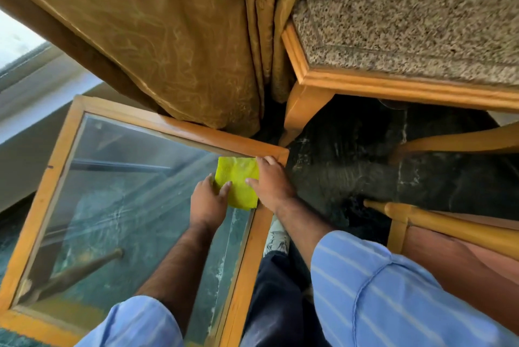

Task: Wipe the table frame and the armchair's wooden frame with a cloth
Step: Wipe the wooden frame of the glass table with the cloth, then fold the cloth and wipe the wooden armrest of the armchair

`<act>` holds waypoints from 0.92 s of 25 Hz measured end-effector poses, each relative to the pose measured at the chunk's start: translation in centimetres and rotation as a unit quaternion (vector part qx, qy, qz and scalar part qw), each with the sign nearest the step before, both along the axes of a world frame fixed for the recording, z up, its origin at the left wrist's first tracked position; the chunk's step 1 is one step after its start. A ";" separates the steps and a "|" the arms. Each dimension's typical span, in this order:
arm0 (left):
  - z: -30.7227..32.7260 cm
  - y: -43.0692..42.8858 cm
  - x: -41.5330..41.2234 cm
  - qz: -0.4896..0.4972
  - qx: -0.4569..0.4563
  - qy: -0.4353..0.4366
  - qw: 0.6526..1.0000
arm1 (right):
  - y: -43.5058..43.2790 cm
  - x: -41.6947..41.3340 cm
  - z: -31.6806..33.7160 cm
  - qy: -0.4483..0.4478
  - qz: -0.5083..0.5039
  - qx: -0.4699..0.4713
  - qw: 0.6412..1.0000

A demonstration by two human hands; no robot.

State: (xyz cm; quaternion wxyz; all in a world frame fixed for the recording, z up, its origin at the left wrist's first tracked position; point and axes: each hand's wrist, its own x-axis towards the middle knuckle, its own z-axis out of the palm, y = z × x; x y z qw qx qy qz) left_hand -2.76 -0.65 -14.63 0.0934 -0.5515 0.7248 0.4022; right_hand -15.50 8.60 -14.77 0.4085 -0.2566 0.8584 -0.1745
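Observation:
A folded yellow cloth (238, 182) lies on the glass top at the far right corner of a low table with an orange wooden frame (53, 178). My left hand (207, 200) rests its fingertips on the cloth's left edge. My right hand (271, 181) presses on the cloth's right edge, over the frame's right rail. Both hands lie flat with fingers spread on the cloth. The armchair's wooden frame (393, 84) with a speckled cushion (415, 9) stands to the upper right, apart from both hands.
A golden-brown curtain (174, 37) hangs over the table's far rail. Another wooden chair arm (438, 224) sits at the right, close to my right elbow. Dark marbled floor (351, 172) lies between table and chairs. My leg and shoe (276, 237) stand beside the table's right rail.

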 end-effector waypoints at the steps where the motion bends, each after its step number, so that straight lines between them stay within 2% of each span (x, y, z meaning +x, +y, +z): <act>1: -0.3 0.1 0.0 0.018 0.014 0.007 1.000 | -0.1 -0.2 -0.1 -0.012 -0.006 0.005 1.000; 3: -0.2 0.4 0.1 0.049 0.054 0.021 0.997 | 0.4 -0.9 0.4 -0.051 -0.013 0.025 0.998; 6: 0.3 1.8 0.4 0.077 0.150 0.116 0.979 | 3.2 -2.1 1.8 -0.117 -0.087 0.027 0.989; 10: 4.2 5.2 -2.9 0.073 0.233 0.184 0.952 | 8.0 -4.8 5.3 -0.203 -0.181 -0.026 0.962; 13: 8.4 9.0 -7.3 0.019 0.257 0.215 0.942 | 13.4 -8.5 9.6 -0.157 -0.240 -0.063 0.956; 19: 16.6 17.6 -15.2 -0.112 0.277 0.243 0.923 | 26.9 -12.8 19.5 -0.055 -0.289 -0.119 0.948; 23: 22.7 26.0 -21.2 -0.207 0.261 0.267 0.904 | 37.0 -13.7 25.6 0.032 -0.408 -0.153 0.900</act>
